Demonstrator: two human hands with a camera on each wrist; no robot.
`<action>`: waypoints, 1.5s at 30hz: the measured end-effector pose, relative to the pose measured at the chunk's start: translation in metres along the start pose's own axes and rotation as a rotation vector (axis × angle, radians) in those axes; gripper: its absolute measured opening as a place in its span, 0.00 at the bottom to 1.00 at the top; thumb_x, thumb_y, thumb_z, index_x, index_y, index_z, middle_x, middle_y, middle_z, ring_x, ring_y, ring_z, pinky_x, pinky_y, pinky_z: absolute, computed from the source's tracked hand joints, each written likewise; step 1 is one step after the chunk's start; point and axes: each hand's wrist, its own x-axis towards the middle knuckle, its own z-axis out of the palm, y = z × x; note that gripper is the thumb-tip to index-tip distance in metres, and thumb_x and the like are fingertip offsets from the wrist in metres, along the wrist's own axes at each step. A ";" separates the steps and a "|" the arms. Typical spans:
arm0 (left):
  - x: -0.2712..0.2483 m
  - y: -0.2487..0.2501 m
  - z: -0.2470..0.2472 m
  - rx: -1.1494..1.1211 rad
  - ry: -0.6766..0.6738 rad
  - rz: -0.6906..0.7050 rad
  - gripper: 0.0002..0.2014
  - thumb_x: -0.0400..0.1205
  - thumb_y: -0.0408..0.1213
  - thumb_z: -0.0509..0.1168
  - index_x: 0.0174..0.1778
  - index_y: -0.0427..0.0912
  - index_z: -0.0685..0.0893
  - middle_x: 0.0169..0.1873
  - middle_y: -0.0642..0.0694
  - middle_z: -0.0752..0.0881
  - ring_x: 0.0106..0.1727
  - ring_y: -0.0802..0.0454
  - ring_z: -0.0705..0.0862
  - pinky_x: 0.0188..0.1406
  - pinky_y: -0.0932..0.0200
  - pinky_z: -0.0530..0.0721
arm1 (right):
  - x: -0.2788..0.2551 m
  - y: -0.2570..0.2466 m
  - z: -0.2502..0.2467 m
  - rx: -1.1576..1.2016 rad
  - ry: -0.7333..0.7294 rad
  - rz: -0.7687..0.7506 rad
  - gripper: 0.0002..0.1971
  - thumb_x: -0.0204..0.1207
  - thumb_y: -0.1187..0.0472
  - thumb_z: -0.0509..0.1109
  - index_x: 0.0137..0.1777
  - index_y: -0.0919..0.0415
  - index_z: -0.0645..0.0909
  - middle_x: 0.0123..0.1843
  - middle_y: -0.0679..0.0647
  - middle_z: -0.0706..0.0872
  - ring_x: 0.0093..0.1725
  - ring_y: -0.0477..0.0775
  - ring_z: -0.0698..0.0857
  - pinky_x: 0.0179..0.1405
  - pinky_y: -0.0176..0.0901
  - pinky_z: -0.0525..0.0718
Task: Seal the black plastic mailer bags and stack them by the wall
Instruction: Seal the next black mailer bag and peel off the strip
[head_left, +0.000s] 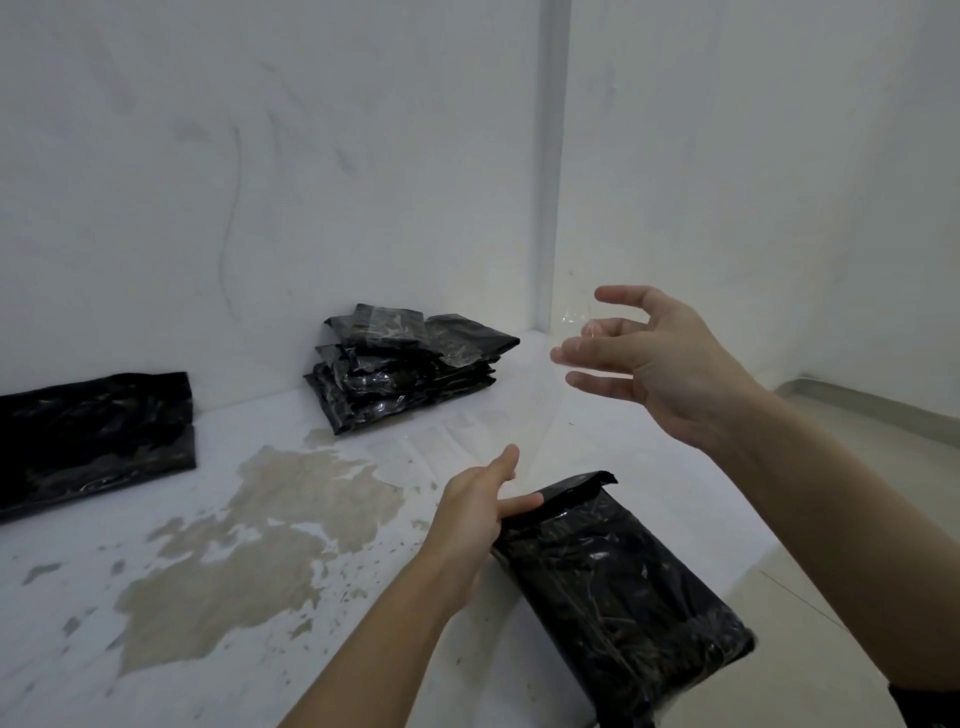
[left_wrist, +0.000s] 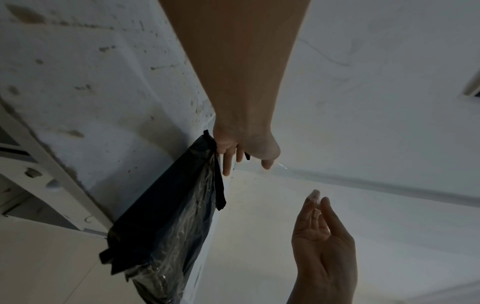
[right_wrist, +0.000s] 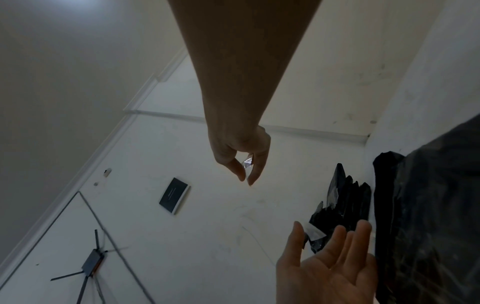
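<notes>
A filled black mailer bag (head_left: 618, 587) lies at the front right edge of the white platform, its top flap raised. My left hand (head_left: 511, 483) rests with straight fingers against the bag's top fold, thumb lifted; the left wrist view shows those fingers (left_wrist: 226, 162) lying along the bag (left_wrist: 168, 222). My right hand (head_left: 582, 338) is raised above and beyond the bag, apart from it. It pinches a small clear film strip (right_wrist: 247, 163) between thumb and finger. A stack of taped black bags (head_left: 410, 364) sits against the back wall near the corner.
A flat pile of black bags (head_left: 93, 436) lies at the far left by the wall. The white platform (head_left: 363, 597) has worn beige patches in the middle. Tiled floor (head_left: 857, 452) drops away on the right. White walls meet in a corner behind the stack.
</notes>
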 end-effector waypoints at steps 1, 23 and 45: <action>0.000 -0.001 -0.001 0.009 -0.006 0.015 0.13 0.85 0.53 0.59 0.50 0.47 0.80 0.29 0.66 0.88 0.62 0.48 0.84 0.70 0.50 0.69 | 0.000 0.001 0.000 -0.005 0.000 0.004 0.31 0.66 0.79 0.75 0.68 0.62 0.70 0.38 0.54 0.79 0.40 0.58 0.89 0.35 0.44 0.89; 0.000 -0.015 -0.009 0.006 0.143 0.138 0.15 0.88 0.32 0.52 0.37 0.37 0.76 0.26 0.51 0.88 0.47 0.46 0.88 0.52 0.58 0.79 | 0.009 0.098 -0.046 -0.522 0.129 0.089 0.25 0.84 0.62 0.61 0.75 0.46 0.54 0.50 0.57 0.76 0.41 0.56 0.91 0.56 0.59 0.86; -0.002 -0.015 -0.010 -0.016 0.179 0.196 0.14 0.88 0.30 0.51 0.37 0.35 0.75 0.37 0.40 0.88 0.42 0.46 0.90 0.55 0.57 0.83 | -0.010 0.119 -0.022 -0.678 0.323 -0.105 0.29 0.85 0.66 0.55 0.81 0.54 0.46 0.36 0.51 0.76 0.37 0.50 0.89 0.46 0.44 0.83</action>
